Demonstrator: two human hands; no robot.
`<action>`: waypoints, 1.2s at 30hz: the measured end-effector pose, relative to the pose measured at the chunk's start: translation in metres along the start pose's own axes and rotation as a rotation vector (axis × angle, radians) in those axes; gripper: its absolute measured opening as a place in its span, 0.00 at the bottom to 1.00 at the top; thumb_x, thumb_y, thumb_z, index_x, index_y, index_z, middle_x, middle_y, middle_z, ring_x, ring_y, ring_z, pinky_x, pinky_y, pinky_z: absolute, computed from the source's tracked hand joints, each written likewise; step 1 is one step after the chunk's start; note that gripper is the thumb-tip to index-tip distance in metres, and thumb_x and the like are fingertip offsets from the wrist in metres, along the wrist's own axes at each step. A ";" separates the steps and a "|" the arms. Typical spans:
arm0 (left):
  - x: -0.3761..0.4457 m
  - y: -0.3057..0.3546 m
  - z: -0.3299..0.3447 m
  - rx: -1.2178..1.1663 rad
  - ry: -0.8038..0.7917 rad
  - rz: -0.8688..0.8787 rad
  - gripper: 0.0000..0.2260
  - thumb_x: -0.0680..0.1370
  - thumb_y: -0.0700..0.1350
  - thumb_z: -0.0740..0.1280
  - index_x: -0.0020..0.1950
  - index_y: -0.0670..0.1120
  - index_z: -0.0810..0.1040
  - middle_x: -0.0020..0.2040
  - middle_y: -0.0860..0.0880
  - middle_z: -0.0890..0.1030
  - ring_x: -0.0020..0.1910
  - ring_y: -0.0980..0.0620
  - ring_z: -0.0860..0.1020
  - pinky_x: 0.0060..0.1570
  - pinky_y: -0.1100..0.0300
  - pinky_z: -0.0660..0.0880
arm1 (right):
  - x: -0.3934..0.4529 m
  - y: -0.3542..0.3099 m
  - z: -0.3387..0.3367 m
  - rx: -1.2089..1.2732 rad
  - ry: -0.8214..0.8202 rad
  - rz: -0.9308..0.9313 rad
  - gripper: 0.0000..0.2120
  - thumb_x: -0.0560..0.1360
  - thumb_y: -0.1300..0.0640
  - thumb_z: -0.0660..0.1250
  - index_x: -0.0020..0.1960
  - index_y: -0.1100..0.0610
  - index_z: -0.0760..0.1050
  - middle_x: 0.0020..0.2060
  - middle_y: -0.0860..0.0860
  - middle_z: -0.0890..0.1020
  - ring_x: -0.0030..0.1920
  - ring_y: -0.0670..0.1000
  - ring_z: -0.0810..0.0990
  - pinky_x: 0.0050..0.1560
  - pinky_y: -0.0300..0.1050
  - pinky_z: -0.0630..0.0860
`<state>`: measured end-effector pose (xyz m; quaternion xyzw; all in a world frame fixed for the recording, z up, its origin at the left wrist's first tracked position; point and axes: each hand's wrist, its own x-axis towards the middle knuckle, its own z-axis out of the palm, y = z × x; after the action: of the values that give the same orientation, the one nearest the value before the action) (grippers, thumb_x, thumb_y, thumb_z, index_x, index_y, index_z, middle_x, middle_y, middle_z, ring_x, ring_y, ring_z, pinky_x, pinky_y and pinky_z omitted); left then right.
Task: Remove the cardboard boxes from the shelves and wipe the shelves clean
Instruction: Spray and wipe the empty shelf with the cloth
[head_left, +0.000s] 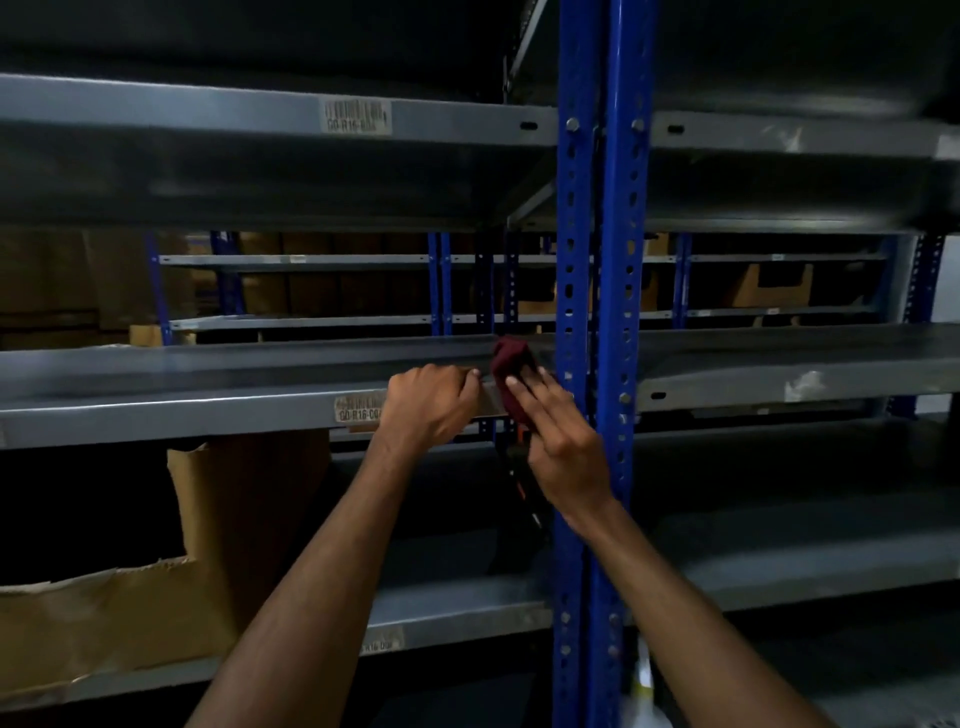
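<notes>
The grey metal middle shelf (208, 374) runs across the view at chest height. My left hand (431, 405) grips its front lip, fingers curled over the edge beside a barcode label (358, 408). My right hand (561, 441) presses a dark red cloth (511, 358) against the shelf's front edge with straight fingers, right next to the blue upright post (597, 291). A torn cardboard box (114, 613) sits on the lower shelf (467, 608) at the left, under the middle shelf.
The upper shelf (208, 109) is overhead. More racks with cardboard boxes (774, 288) stand behind. A dark object with orange marks (522, 483) hangs below my right hand. A pale bottle (644, 686) shows at the bottom by the post.
</notes>
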<state>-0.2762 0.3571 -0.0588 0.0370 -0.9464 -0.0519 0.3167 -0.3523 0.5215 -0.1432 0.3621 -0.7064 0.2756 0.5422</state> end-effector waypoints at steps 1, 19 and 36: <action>0.000 0.001 0.002 0.005 0.007 -0.002 0.23 0.84 0.57 0.47 0.42 0.48 0.75 0.36 0.49 0.77 0.35 0.52 0.76 0.45 0.52 0.77 | 0.001 -0.014 0.008 0.049 0.042 0.115 0.28 0.77 0.72 0.63 0.75 0.58 0.68 0.72 0.55 0.72 0.74 0.55 0.69 0.73 0.53 0.68; 0.002 -0.007 0.007 -0.018 0.055 0.067 0.18 0.84 0.59 0.49 0.46 0.55 0.74 0.38 0.54 0.77 0.37 0.56 0.77 0.47 0.53 0.79 | 0.092 0.008 -0.018 -0.077 0.249 0.067 0.27 0.74 0.73 0.59 0.70 0.59 0.74 0.68 0.57 0.77 0.69 0.57 0.75 0.67 0.52 0.74; 0.019 0.048 0.015 -0.059 -0.002 0.201 0.18 0.80 0.55 0.53 0.62 0.53 0.78 0.51 0.47 0.83 0.49 0.46 0.80 0.44 0.53 0.69 | 0.091 0.030 -0.033 0.038 0.209 0.112 0.30 0.72 0.76 0.64 0.70 0.57 0.74 0.69 0.57 0.75 0.68 0.55 0.76 0.68 0.28 0.65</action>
<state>-0.3020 0.4035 -0.0541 -0.0676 -0.9437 -0.0479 0.3203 -0.3712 0.5453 -0.0467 0.3017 -0.6596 0.3551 0.5897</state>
